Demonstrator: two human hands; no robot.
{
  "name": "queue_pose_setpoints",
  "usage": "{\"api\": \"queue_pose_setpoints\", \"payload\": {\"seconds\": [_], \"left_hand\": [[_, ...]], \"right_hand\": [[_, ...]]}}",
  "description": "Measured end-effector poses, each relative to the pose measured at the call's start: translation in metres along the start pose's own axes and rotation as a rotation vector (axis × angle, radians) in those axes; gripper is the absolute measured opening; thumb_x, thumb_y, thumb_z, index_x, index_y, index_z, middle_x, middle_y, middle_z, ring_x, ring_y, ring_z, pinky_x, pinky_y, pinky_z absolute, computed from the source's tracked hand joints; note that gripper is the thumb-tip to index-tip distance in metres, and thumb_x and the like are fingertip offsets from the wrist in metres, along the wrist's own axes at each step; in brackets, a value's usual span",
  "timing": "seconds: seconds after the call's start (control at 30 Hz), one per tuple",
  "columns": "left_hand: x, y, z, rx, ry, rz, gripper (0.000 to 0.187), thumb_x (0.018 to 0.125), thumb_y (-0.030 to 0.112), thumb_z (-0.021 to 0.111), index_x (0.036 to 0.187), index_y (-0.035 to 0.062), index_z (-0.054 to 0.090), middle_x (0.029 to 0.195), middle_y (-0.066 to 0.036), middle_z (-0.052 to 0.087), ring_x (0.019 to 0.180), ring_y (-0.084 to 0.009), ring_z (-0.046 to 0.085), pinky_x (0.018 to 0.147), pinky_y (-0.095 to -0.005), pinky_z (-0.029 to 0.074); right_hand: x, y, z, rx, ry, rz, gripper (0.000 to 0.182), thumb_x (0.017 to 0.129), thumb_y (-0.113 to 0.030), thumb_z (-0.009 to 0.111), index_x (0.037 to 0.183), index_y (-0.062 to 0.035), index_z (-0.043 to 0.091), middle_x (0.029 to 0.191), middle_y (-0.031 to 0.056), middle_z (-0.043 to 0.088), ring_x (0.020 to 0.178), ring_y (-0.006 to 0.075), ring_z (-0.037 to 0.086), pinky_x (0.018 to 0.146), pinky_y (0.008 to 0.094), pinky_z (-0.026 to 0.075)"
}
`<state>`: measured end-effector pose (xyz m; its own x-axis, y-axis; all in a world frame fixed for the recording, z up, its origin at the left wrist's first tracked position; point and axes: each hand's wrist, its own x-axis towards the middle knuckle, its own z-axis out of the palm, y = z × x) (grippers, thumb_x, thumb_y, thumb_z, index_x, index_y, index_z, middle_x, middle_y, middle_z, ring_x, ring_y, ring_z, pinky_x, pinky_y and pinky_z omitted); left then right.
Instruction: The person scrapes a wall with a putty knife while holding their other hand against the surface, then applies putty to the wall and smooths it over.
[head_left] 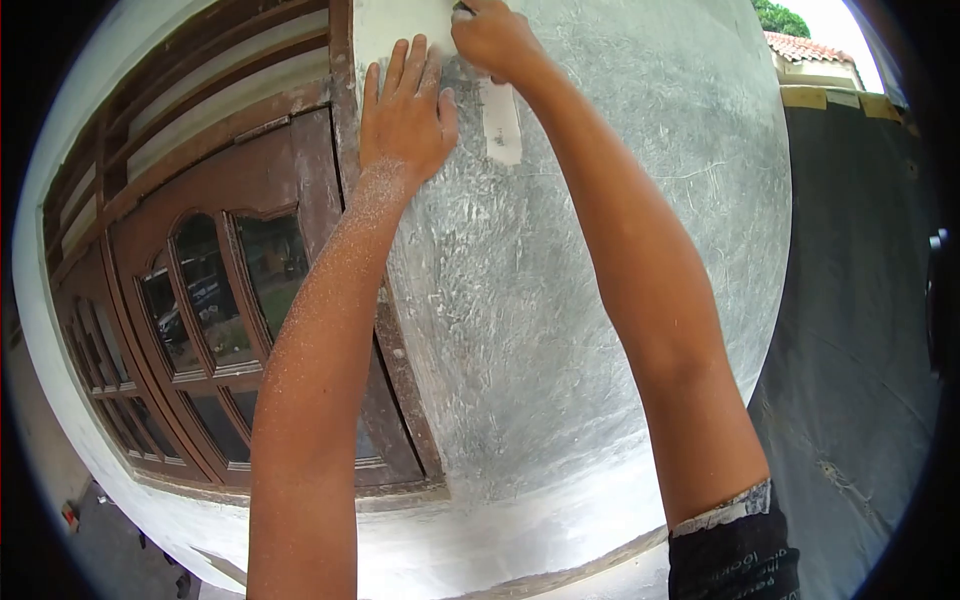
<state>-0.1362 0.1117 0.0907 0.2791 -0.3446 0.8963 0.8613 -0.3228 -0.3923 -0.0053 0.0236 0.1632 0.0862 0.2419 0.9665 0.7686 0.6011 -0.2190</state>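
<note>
My left hand lies flat against the wall beside the window frame, its fingers stretched upward. Pale dust speckles that wrist and forearm. At the top edge of the view my right hand is closed around a small dark-ended object, mostly hidden by the fingers, so its kind does not show. Both hands are on or close to the grey plastered wall, which has rough whitish patches. Below my right hand a pale rectangular strip marks the wall, and a white area lies above my left hand.
Left of my arms is a brown wooden window with glass panes and a slatted vent above. A white ledge runs along the wall's bottom. To the right hangs a dark sheet, with a tiled roof beyond.
</note>
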Motion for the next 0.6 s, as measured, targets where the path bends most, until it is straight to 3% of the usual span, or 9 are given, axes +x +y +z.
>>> {"api": "queue_pose_setpoints", "payload": {"seconds": [0.07,0.1,0.2,0.23,0.3,0.43,0.6], "left_hand": [[-0.003,0.002,-0.003,0.017,-0.018,-0.013,0.057,0.103,0.028,0.044,0.156,0.0080,0.040,0.165,-0.010,0.032,0.155,-0.0264,0.024,0.127,-0.0493,0.016],[-0.007,0.006,-0.005,0.025,-0.030,-0.026,0.057,0.103,0.028,0.044,0.156,0.0081,0.039,0.166,-0.010,0.031,0.155,-0.0262,0.023,0.127,-0.0493,0.015],[-0.026,0.019,-0.010,0.017,-0.062,-0.042,0.058,0.103,0.028,0.043,0.157,0.0085,0.037,0.167,-0.010,0.029,0.156,-0.0259,0.022,0.127,-0.0495,0.015],[-0.032,0.023,-0.012,-0.002,-0.075,-0.043,0.058,0.103,0.029,0.043,0.158,0.0087,0.037,0.167,-0.009,0.028,0.156,-0.0258,0.021,0.127,-0.0497,0.015],[-0.045,0.028,-0.017,-0.002,-0.092,-0.039,0.059,0.104,0.029,0.043,0.158,0.0090,0.036,0.168,-0.009,0.027,0.156,-0.0259,0.020,0.127,-0.0502,0.014],[-0.070,0.046,-0.026,-0.019,-0.133,-0.064,0.059,0.104,0.030,0.044,0.159,0.0096,0.035,0.168,-0.009,0.026,0.157,-0.0267,0.019,0.127,-0.0515,0.013],[-0.096,0.066,-0.030,-0.019,-0.151,-0.096,0.059,0.103,0.029,0.044,0.158,0.0100,0.036,0.168,-0.009,0.027,0.157,-0.0268,0.019,0.126,-0.0520,0.013]], "right_hand": [[0.030,0.010,0.008,-0.051,0.105,-0.149,0.051,0.099,-0.023,0.048,0.146,-0.0033,0.052,0.130,0.0328,0.062,0.113,0.0458,0.064,0.097,0.0485,0.053],[0.030,0.019,0.007,-0.065,0.094,-0.165,0.051,0.098,-0.023,0.049,0.144,-0.0022,0.053,0.130,0.0334,0.061,0.120,0.0497,0.059,0.105,0.0500,0.047],[-0.003,0.034,-0.008,-0.034,0.068,-0.132,0.051,0.097,-0.023,0.052,0.143,-0.0024,0.055,0.135,0.0310,0.059,0.127,0.0480,0.055,0.108,0.0492,0.046],[-0.020,0.042,-0.011,-0.029,0.061,-0.125,0.051,0.097,-0.023,0.052,0.143,-0.0024,0.055,0.135,0.0310,0.059,0.127,0.0480,0.055,0.108,0.0492,0.046],[-0.060,0.058,-0.017,-0.271,0.212,-0.233,0.053,0.094,-0.025,0.051,0.147,-0.0160,0.055,0.101,0.0306,0.071,0.086,0.0479,0.070,0.083,0.0518,0.056],[-0.141,0.065,-0.027,-0.298,0.100,-0.063,0.057,0.090,-0.020,0.052,0.146,-0.0127,0.055,0.098,0.0319,0.070,0.097,0.0517,0.067,0.090,0.0573,0.052],[-0.229,0.049,-0.032,-0.358,-0.106,0.145,0.058,0.094,-0.016,0.052,0.152,-0.0154,0.047,0.082,0.0278,0.070,0.081,0.0480,0.070,0.076,0.0584,0.055]]}}
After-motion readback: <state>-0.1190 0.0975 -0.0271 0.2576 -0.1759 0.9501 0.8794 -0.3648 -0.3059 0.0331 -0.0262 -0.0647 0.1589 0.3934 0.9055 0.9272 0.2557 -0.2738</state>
